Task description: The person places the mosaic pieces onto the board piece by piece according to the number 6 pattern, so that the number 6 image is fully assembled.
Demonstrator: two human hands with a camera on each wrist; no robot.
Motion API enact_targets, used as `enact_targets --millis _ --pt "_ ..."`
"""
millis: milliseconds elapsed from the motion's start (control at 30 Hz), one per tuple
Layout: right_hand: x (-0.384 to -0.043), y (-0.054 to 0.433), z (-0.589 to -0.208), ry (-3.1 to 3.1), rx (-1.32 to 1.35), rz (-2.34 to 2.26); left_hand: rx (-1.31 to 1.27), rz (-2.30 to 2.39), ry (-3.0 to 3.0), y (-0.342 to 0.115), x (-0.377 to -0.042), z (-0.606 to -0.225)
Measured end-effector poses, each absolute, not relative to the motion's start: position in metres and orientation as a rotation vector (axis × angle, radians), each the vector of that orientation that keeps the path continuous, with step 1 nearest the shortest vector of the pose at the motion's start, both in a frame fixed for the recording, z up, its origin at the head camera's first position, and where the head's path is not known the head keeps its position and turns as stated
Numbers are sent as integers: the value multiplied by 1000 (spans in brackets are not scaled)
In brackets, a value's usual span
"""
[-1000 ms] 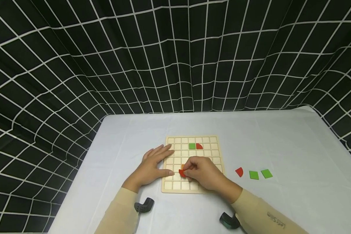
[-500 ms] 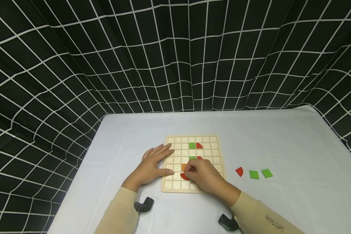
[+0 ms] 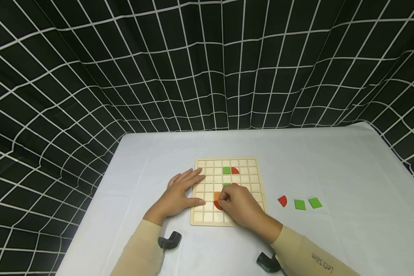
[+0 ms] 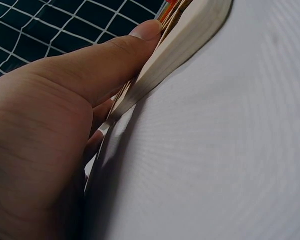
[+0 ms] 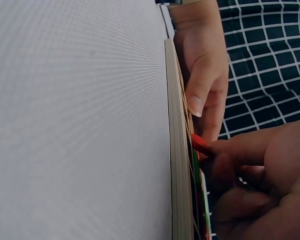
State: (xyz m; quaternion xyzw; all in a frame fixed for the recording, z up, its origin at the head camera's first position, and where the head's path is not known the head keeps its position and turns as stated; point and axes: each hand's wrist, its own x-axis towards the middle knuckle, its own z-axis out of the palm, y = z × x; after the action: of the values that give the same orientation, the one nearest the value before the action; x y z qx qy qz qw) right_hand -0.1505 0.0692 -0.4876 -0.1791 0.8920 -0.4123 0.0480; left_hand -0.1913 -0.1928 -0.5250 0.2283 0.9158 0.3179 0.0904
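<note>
Right hand (image 3: 241, 205): thumb and fingers closed in a pinch on a red quarter-circle (image 3: 217, 206), over the near half of the gridded wooden board (image 3: 207, 224). Right wrist view shows the piece at the fingertips, tilted against the board; can't tell if it's seated in its cell. It sits just on the near side of an orange piece (image 3: 216, 196), part hidden by the fingers.

Left hand (image 3: 178, 194): open, fingers extended and spread, holding no piece. Fingertips and thumb rest on the board's left edge.

Also on the board: far green square (image 3: 226, 170) with far red quarter (image 3: 234, 171) right beside it. Middle green square (image 3: 226, 184) and middle red piece (image 3: 235, 184) lie closer in, both partly covered by the right hand.

Off to the right of the board, flat on the white counter (image 3: 151, 153): loose red quarter (image 3: 282, 201), then two loose green squares (image 3: 299, 204), near each other, not touching.

Beige sleeves (image 3: 138, 251) on both arms, a dark device (image 3: 170, 240) at each wrist. Black curtain (image 3: 189, 61) with white grid lines behind.
</note>
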Motion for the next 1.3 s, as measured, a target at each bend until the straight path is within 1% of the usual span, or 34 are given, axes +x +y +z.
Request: enact_targets --millis 300,700,1000,1300 --pt "-152 70 -488 2748 -576 -1240 684 954 2730 -193 -191 -525" --pt "-158 79 -487 2714 -527 -1285 677 949 2727 -191 -191 -521" --pt "-162 87 -480 2605 -507 -1380 680 938 2721 -190 -191 -520" --pt "-165 96 -472 2381 -511 -1608 690 934 2727 -191 -190 -520"
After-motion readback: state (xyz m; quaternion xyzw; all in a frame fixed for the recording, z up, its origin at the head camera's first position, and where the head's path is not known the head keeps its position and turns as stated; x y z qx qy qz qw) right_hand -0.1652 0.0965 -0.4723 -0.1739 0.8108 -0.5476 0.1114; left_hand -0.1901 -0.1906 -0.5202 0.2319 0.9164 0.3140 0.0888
